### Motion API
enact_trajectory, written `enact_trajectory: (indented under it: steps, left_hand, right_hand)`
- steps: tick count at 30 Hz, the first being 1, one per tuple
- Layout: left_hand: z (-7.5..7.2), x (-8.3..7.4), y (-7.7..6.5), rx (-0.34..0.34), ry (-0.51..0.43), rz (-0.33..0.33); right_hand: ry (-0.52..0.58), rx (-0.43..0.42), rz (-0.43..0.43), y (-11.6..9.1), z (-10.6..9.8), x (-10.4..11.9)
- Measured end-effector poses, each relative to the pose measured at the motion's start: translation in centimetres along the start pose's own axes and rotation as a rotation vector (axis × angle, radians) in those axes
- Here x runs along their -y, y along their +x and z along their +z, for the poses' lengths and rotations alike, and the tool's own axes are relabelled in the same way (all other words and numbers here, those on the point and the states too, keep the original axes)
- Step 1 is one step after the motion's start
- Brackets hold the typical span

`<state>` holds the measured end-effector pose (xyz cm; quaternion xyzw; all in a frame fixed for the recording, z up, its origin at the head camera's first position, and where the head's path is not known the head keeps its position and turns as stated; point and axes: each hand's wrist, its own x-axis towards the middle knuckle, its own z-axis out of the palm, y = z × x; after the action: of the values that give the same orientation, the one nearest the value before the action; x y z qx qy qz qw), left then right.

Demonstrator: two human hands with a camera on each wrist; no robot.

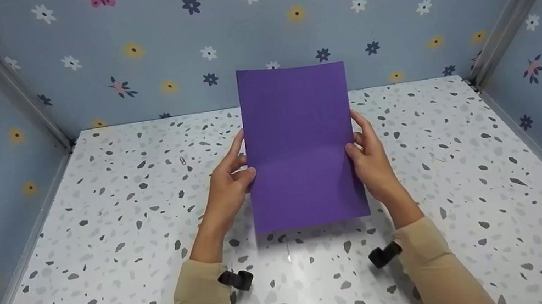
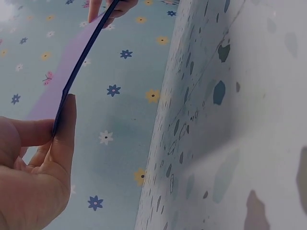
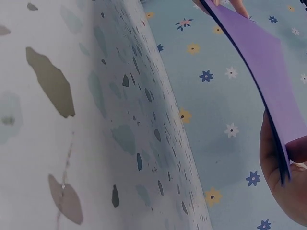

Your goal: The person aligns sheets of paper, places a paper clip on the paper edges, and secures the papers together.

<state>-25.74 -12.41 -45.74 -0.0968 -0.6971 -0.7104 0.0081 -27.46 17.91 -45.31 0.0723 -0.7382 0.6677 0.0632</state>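
Head view: a white worktop [image 1: 102, 271], speckled with grey chips, is bounded at the back and both sides by blue-grey panels [image 1: 248, 25] printed with flowers and butterflies. Wide stretches of its surface are seen between each arm and the side panels. Towards the back left, a small wire paper clip [image 1: 183, 161] is seen.

Over the middle, a purple rectangular sheet of paper or card [image 1: 298, 125] is held tall and raised above the worktop; its upper edge is seen against the back panel. In both wrist views a gentle bend is shown along it.

Its long edges are gripped a little below mid-height, the left one by the left hand [image 1: 226, 188], the right one by the right hand [image 1: 372, 162]. On each side a thumb [image 1: 247, 175] is laid on the near face, with fingers [image 1: 236, 148] behind.

Both forearms, covered by beige sleeves [image 1: 191, 300], are extended forward, nearly mirrored; a black device [image 1: 238, 279] is worn at each wrist.
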Motion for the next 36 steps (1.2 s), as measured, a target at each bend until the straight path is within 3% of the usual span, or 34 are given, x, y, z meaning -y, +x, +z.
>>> enact_trajectory:
  steps: [36]
  left_hand:
    - [0.11,0.18,0.02,-0.034,0.13,0.042]
  right_hand:
    - [0.058,0.046,0.028,-0.12,0.15,0.17]
